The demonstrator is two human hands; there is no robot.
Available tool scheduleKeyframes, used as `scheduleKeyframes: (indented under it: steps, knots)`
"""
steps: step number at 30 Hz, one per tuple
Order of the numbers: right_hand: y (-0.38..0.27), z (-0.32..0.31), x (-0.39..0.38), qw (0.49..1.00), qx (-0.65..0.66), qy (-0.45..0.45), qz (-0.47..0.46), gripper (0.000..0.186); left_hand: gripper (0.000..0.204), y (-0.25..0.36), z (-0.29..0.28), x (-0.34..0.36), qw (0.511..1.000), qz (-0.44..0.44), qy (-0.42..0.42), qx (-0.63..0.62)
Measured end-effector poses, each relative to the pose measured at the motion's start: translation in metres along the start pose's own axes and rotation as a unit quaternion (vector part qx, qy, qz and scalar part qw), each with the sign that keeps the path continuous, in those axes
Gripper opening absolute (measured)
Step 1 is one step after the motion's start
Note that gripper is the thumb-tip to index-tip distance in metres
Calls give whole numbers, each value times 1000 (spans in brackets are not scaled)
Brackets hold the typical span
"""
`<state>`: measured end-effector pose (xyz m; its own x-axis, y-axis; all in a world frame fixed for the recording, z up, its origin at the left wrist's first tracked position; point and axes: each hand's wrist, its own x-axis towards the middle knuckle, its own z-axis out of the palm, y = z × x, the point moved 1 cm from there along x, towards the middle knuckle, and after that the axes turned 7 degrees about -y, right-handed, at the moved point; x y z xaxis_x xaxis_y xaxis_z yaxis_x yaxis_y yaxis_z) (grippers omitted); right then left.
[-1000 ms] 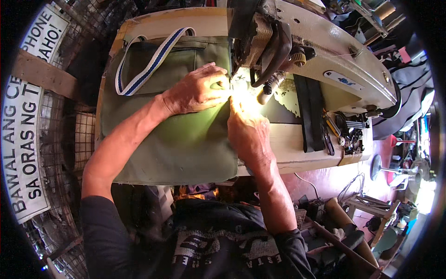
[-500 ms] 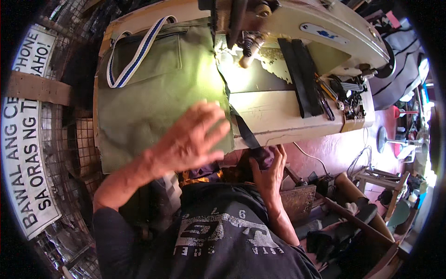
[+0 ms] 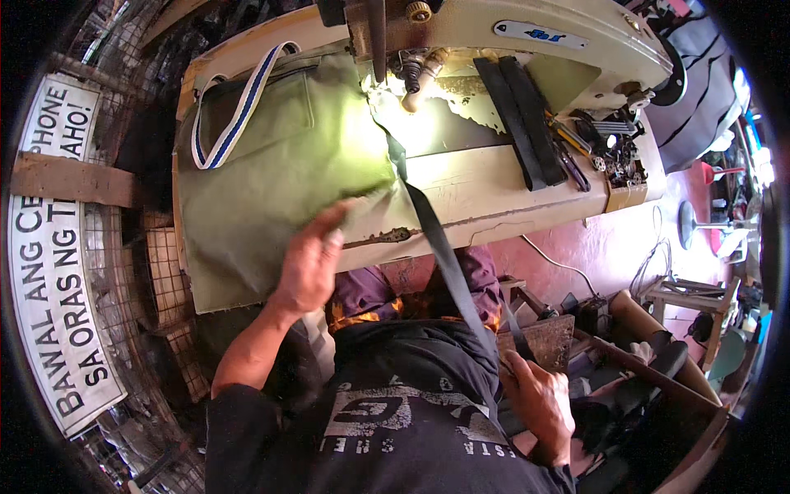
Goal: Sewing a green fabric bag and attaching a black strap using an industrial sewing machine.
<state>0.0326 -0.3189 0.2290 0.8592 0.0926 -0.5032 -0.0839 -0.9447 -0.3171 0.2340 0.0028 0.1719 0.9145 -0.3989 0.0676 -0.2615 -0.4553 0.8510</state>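
A green fabric bag panel lies on the left of the sewing machine bed, with a white-and-blue striped handle on its far part. My left hand is at the panel's near edge, closed on the fabric, with the right part of that edge drawn back. Black binding tape runs from the lit needle area over the table edge to my lap. Low on the right, beside my body, my right hand is closed on a length of this tape; its fingertips are partly hidden.
Two black strips lie on the machine bed, beside pliers and a tray of small metal parts. A wire mesh wall with a white sign stands at left. Boards and a brown roll are low at right.
My left hand has moved left and nearer, taking the panel's edge and folding it back. My right hand has gone down and right, drawing out a long stretch of tape.
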Motion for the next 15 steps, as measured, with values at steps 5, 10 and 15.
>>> scheduleKeyframes:
  steps: [5,10,15]
  knots:
    - [5,1,-7,980,11,-172,96,61,36,-15,-15,6,918,-122,102,-364]
    - [-38,-21,79,980,74,122,-140,74,34,-19,-18,5,889,-164,142,-403]
    - [-113,-13,199,928,122,317,-154,75,28,-31,-25,6,862,-211,218,-405]
